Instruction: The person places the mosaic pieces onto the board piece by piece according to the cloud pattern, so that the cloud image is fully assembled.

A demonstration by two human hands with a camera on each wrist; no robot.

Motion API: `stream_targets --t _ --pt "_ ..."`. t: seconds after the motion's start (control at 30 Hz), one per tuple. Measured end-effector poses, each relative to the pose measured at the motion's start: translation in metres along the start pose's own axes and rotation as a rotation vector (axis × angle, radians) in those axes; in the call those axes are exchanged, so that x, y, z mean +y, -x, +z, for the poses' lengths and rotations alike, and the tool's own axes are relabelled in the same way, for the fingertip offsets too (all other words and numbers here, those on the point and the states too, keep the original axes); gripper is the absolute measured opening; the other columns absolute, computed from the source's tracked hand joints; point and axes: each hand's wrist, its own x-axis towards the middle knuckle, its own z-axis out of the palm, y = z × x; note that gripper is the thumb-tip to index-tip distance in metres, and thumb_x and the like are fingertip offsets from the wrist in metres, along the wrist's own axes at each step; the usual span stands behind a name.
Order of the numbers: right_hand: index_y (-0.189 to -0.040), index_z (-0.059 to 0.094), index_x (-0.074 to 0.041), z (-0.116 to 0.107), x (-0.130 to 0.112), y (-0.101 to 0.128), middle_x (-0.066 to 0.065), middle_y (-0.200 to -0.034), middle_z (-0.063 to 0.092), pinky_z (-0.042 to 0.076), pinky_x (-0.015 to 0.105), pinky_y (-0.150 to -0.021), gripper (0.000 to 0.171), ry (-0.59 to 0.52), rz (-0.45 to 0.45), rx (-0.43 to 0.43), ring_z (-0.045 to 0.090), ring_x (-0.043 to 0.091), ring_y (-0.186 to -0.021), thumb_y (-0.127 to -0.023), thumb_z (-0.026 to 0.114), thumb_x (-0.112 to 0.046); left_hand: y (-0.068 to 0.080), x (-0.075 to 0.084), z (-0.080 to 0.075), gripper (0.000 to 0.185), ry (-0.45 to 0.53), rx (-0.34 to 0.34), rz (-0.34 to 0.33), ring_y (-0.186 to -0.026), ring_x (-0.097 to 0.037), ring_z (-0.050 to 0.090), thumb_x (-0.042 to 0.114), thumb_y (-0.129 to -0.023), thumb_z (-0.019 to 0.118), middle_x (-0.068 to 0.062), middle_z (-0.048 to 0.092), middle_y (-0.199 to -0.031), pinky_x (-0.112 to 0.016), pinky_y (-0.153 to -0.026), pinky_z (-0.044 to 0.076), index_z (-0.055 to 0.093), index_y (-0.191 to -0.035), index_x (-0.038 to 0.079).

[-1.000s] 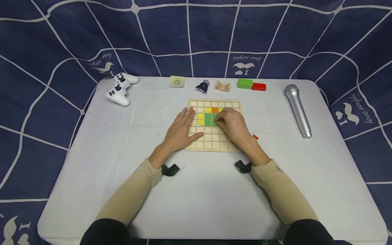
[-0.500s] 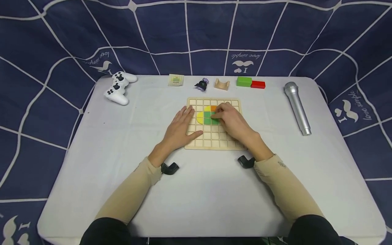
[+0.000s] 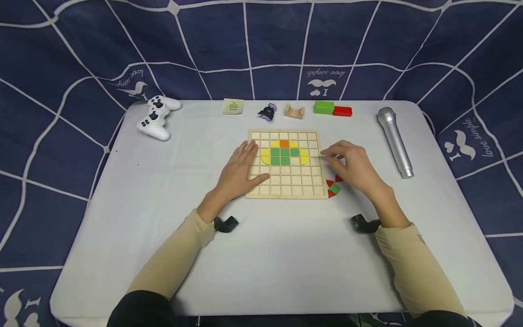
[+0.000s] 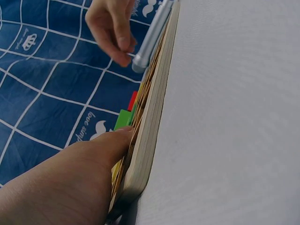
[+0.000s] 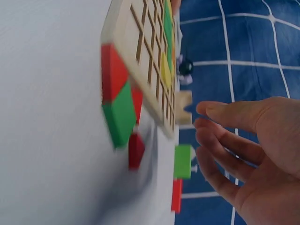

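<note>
A wooden grid board (image 3: 287, 186) lies on the white table. Set into its cells are several green squares (image 3: 279, 156), an orange square (image 3: 284, 143) and yellow rounded pieces (image 3: 265, 156). My left hand (image 3: 239, 170) rests flat along the board's left side, thumb (image 4: 117, 138) over its near part. Just past the right edge hovers my right hand (image 3: 353, 165), fingers bent loosely; the right wrist view shows nothing between thumb (image 5: 234, 114) and fingers. Below it, a loose green square (image 3: 334, 188) and red triangles (image 3: 331, 194) lie beside the board.
Along the back stand a white game controller (image 3: 157, 118), a small pattern card (image 3: 233, 106), a dark little figure (image 3: 267, 111), a curved wooden block (image 3: 294, 111), and green (image 3: 323, 107) and red blocks (image 3: 342, 111). A silver microphone (image 3: 395, 143) lies at right.
My right hand has left the coloured cells and moved right, off the board. Green and yellow pieces it covered now show, as do the loose pieces beside the board. My left hand stays put.
</note>
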Motion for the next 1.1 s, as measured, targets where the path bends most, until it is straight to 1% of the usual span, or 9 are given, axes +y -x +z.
stream_targets --t 0.13,0.2,0.33,0.4,0.47,0.7,0.87,0.97,1.1 --pt "-0.116 0.080 -0.006 -0.010 0.010 0.020 0.009 -0.110 0.077 0.060 0.051 -0.089 0.023 -0.010 0.031 0.004 0.069 0.027 -0.099 -0.094 0.076 0.000 -0.002 0.001 0.001 0.101 0.000 0.003 0.006 -0.166 -0.026 0.001 0.064 -0.099 0.060 -0.007 0.011 -0.178 -0.036 -0.135 0.002 0.017 -0.169 0.005" --pt "-0.113 0.081 -0.008 -0.012 0.013 0.032 0.006 -0.105 0.077 0.060 0.047 -0.086 0.021 -0.010 0.040 0.004 0.069 0.023 -0.094 -0.093 0.079 -0.003 -0.002 0.002 0.002 0.101 0.003 -0.001 0.009 -0.166 -0.026 0.001 0.064 -0.099 0.060 -0.007 0.011 -0.178 -0.036 -0.135 0.002 0.017 -0.169 0.005" --pt "-0.107 0.082 -0.011 -0.011 0.016 0.056 -0.001 -0.093 0.076 0.059 0.025 -0.078 0.019 -0.017 0.085 0.024 0.066 0.014 -0.084 -0.089 0.085 -0.009 -0.003 0.002 0.002 0.101 0.005 -0.004 0.011 -0.166 -0.025 0.001 0.064 -0.099 0.060 -0.007 0.011 -0.178 -0.036 -0.136 0.002 0.017 -0.169 0.005" --pt "-0.105 0.082 -0.010 -0.007 0.016 0.065 0.000 -0.091 0.076 0.054 0.014 -0.073 0.019 -0.031 0.114 0.051 0.066 0.014 -0.080 -0.086 0.088 -0.009 -0.003 0.002 0.002 0.101 0.004 -0.001 0.011 -0.166 -0.025 0.001 0.064 -0.099 0.060 -0.007 0.011 -0.178 -0.037 -0.136 0.003 0.017 -0.169 0.005" --pt "-0.103 0.082 -0.008 -0.002 0.016 0.073 0.002 -0.090 0.076 0.050 0.007 -0.069 0.021 -0.048 0.127 0.079 0.067 0.016 -0.078 -0.084 0.090 -0.008 -0.003 0.000 0.002 0.101 0.006 0.001 0.010 -0.166 -0.026 0.001 0.064 -0.099 0.060 -0.007 0.011 -0.178 -0.038 -0.136 0.004 0.017 -0.169 0.005" --pt "-0.100 0.081 -0.004 0.011 0.015 0.079 0.006 -0.092 0.077 0.051 0.008 -0.065 0.026 -0.050 0.099 0.105 0.068 0.018 -0.076 -0.078 0.093 -0.003 -0.001 -0.004 0.002 0.101 0.007 0.019 0.003 -0.166 -0.026 0.003 0.064 -0.099 0.060 -0.007 0.013 -0.178 -0.040 -0.136 0.006 0.019 -0.169 0.006" --pt "-0.101 0.079 -0.003 0.015 0.013 0.079 0.009 -0.094 0.076 0.050 0.009 -0.066 0.028 -0.056 0.142 0.086 0.069 0.020 -0.079 -0.077 0.093 -0.002 0.000 -0.004 0.005 0.101 0.009 0.018 0.005 -0.166 -0.027 0.003 0.065 -0.099 0.060 -0.008 0.013 -0.178 -0.040 -0.136 0.006 0.019 -0.169 0.005" --pt "-0.102 0.076 -0.004 0.016 0.011 0.078 0.009 -0.096 0.076 0.052 0.010 -0.067 0.028 -0.092 0.171 0.069 0.070 0.021 -0.083 -0.079 0.092 -0.001 0.001 -0.003 0.004 0.100 0.017 0.018 0.003 -0.166 -0.027 0.004 0.064 -0.099 0.061 -0.008 0.014 -0.178 -0.040 -0.136 0.006 0.019 -0.169 0.005" --pt "-0.100 0.074 -0.009 0.012 0.010 0.076 0.005 -0.093 0.076 0.055 0.011 -0.071 0.021 -0.149 0.199 0.051 0.070 0.019 -0.084 -0.084 0.088 -0.003 -0.002 -0.001 0.003 0.100 0.017 0.021 0.012 -0.166 -0.027 0.004 0.063 -0.099 0.061 -0.007 0.014 -0.178 -0.040 -0.136 0.006 0.020 -0.169 0.006"
